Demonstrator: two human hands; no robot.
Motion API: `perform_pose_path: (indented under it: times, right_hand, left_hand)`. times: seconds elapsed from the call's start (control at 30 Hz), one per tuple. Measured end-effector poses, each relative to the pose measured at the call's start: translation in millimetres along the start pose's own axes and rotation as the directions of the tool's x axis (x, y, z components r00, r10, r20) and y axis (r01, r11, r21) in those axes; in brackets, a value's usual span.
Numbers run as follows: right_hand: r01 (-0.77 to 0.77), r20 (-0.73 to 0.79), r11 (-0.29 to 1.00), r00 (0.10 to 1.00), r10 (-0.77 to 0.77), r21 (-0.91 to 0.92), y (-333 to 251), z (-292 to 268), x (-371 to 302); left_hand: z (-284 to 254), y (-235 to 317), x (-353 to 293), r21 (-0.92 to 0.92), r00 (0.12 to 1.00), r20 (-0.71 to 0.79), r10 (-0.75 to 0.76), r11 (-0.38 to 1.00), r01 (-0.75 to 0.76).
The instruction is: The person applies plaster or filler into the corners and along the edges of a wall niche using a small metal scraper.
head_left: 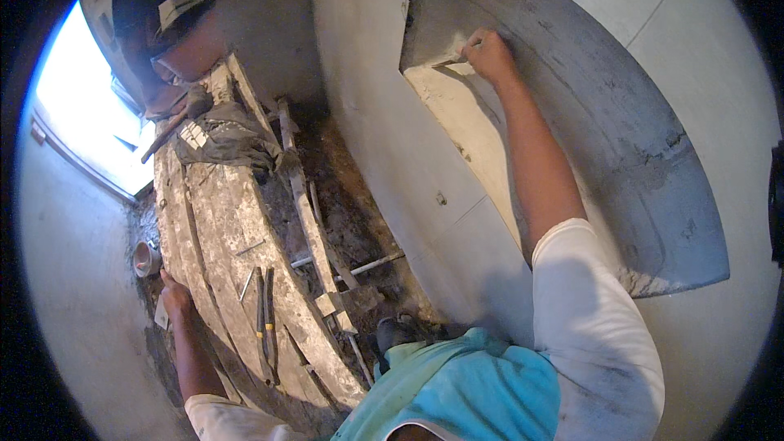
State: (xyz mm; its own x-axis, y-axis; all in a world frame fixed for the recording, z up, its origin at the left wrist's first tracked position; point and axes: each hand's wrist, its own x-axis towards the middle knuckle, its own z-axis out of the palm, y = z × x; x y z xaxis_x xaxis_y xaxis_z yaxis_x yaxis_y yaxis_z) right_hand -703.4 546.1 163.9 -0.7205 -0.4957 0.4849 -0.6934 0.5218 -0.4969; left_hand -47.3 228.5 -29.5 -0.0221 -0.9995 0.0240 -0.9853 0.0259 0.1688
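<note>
My right arm reaches up to a grey recess (588, 106) in the wall. There my right hand (490, 55) is closed, its fingers pressed to the surface at the upper end of a cream strip (467, 110) along the recess edge. Something pale and blurred shows at the fingertips; its kind is unclear. Down at the left, my left hand (174, 296) is beside the edge of a wooden plank platform (216, 229). A small pale flat piece (162, 314) shows against this hand, seemingly in its fingers. Just above it is a round cup-like container (147, 260).
Long-handled pliers or cutters (265, 314) with dark and yellow handles lie on the planks, near a thin metal rod (246, 284). Farther along is a crumpled dark cloth (229, 143) with pale tiles. Rubble and loose timber (314, 220) fill the gap before the wall. A bright opening (90, 106) is at left.
</note>
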Motion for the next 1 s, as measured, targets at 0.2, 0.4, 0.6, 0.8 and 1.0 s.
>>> perform_pose_path:
  times: [0.2,0.4,0.6,0.8,1.0]
  right_hand:
    - [-0.033,-0.009,0.997,0.999,0.033,-0.072,0,-21,-39]
    - [-0.136,-0.034,0.98,0.991,0.133,-0.142,-13,-58,-88]
    - [-0.233,-0.077,0.967,0.971,0.226,-0.1,-16,-86,-141]
    - [-0.165,-0.389,0.986,0.908,0.154,0.005,-42,-102,-190]
    - [-0.054,-0.491,0.994,0.866,0.096,0.099,-56,-104,-276]
  left_hand:
    - [-11,1,-6,-0.153,0.997,0.062,-0.037,0.987,0.046]
    - [-2,-2,1,-0.129,0.996,0.077,-0.055,0.99,0.065]
    - [25,-41,37,-0.021,0.987,0.159,-0.033,0.999,0.036]
    - [11,-23,16,-0.097,0.996,0.082,0.015,0.995,-0.007]
    - [-52,53,-50,-0.317,0.957,-0.233,-0.176,0.944,0.096]
